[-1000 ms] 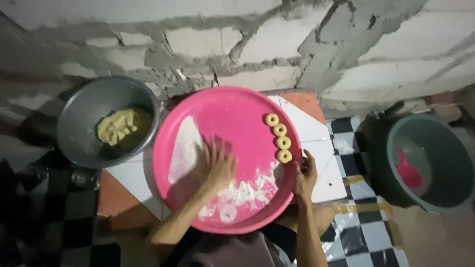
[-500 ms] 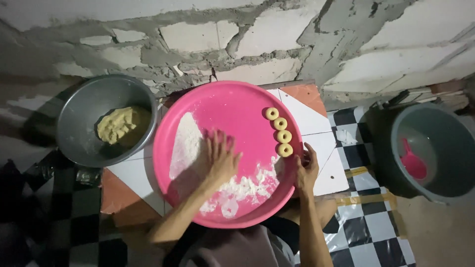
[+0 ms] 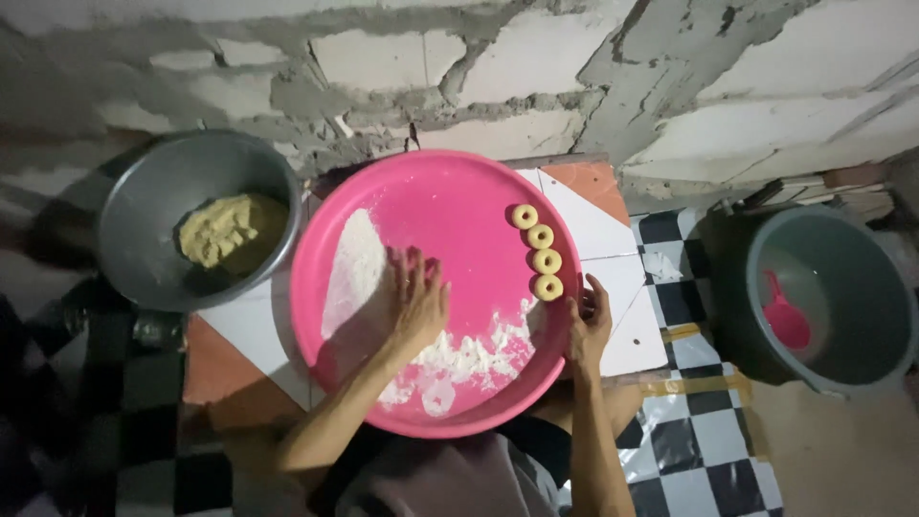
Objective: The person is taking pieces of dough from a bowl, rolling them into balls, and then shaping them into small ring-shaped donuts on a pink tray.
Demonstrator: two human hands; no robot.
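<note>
A big round pink tray (image 3: 450,191) lies in front of me, dusted with white flour (image 3: 354,263) on its left and near side. My left hand (image 3: 414,299) rests flat on the tray's middle, fingers spread, touching the flour. Along the tray's right side sits a short row of small dough rings (image 3: 538,251). My right hand (image 3: 586,321) grips the tray's right rim just below the rings.
A grey metal bowl (image 3: 144,201) with a lump of yellowish dough (image 3: 225,232) stands to the left. At the right a grey bucket (image 3: 842,373) holds a pink scoop (image 3: 787,319). A rough block wall rises behind. The floor has black-and-white checks.
My left hand has slid slightly up and left across the floured tray. The right hand stays on the rim.
</note>
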